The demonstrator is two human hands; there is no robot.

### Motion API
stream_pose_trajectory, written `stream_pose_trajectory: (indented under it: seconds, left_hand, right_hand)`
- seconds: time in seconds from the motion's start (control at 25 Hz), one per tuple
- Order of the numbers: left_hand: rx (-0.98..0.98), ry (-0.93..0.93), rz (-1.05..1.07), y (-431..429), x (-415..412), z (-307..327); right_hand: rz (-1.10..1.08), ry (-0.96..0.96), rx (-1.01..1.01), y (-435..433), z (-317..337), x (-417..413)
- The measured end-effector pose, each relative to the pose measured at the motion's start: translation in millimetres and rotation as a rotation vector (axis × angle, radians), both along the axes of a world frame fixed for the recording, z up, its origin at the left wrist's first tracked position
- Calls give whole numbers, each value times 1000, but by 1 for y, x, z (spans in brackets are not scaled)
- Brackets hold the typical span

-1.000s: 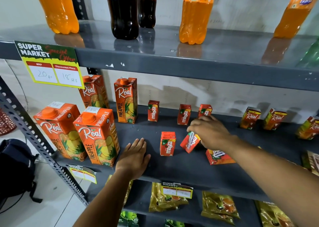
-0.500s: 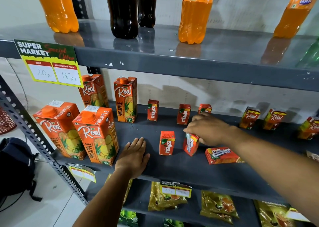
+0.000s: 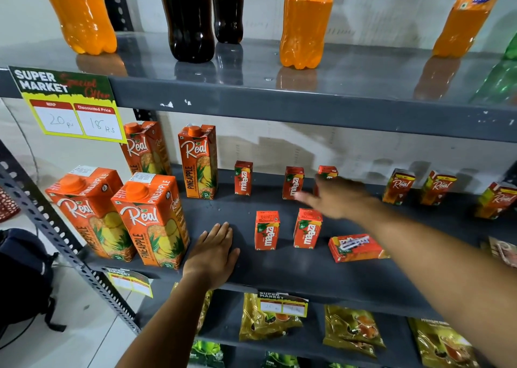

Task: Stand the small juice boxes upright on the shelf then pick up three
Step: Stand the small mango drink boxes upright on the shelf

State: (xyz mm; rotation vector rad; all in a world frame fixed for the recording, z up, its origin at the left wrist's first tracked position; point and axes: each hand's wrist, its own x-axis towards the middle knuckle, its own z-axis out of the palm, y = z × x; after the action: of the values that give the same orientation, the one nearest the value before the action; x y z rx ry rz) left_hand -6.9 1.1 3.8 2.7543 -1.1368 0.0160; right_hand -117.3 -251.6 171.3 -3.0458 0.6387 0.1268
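Observation:
Small red Maaza juice boxes stand on the dark grey shelf (image 3: 279, 272). Two stand upright in front (image 3: 266, 230) (image 3: 307, 228). Three stand at the back (image 3: 243, 178) (image 3: 292, 182) (image 3: 327, 172), the rightmost partly hidden by my right hand. One more juice box (image 3: 356, 248) lies flat on its side, to the right of the front pair. My right hand (image 3: 340, 197) hovers blurred above the shelf between the rows, fingers spread, holding nothing. My left hand (image 3: 214, 253) rests flat, palm down, on the shelf near its front edge.
Tall Real pineapple cartons (image 3: 152, 219) stand at the left. Small Real boxes (image 3: 398, 186) stand at the back right. Cola and orange soda bottles (image 3: 306, 22) fill the shelf above. Gold pouches (image 3: 268, 317) lie on the shelf below. A price sign (image 3: 70, 104) hangs at the upper left.
My right hand set the tilted juice box upright beside the other front one, let go of it, and moved up and back toward the rear row. My left hand stayed put.

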Motion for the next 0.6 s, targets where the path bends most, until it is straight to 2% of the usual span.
stream_pose_trajectory:
  seconds: [0.08, 0.16, 0.24, 0.28, 0.48, 0.6]
  left_hand:
    - [-5, 4, -8, 0, 1, -1]
    - [-15, 3, -10, 1, 1, -1]
    - [-19, 4, -13, 1, 2, -2]
    - [-18, 2, -13, 1, 2, -2]
    - [-9, -6, -10, 0, 2, -3]
    - [-10, 2, -6, -1, 1, -3]
  right_hand:
    - [1, 51, 95, -33, 5, -9]
    - [-6, 253, 127, -60, -3, -29]
    - [2, 460, 9, -73, -22, -53]
    - [24, 502, -47, -75, -32, -63]
    - [46, 315, -37, -79, -62, -81]
    - [75, 308, -107, -78, -68, -82]
